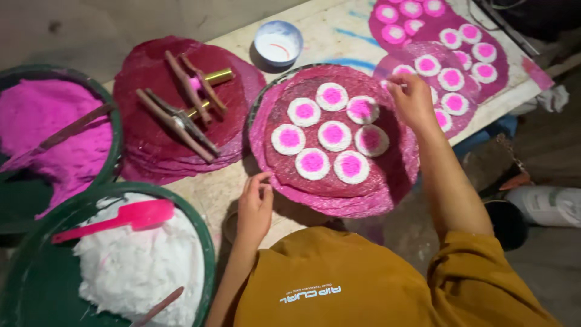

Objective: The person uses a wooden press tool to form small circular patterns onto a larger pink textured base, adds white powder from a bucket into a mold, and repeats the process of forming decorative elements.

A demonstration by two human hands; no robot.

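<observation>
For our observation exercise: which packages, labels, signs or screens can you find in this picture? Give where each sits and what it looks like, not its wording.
White plastic bottle: lying on its side at the right edge, below the table, with a pale label band.
White printed logo: on the back of the person's mustard shirt, bottom centre.
No signs or screens are in view.

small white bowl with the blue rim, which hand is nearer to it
Right. The right hand is beside the small white bowl with the blue rim, at the tray's far edge; the left hand is at its near edge.
</observation>
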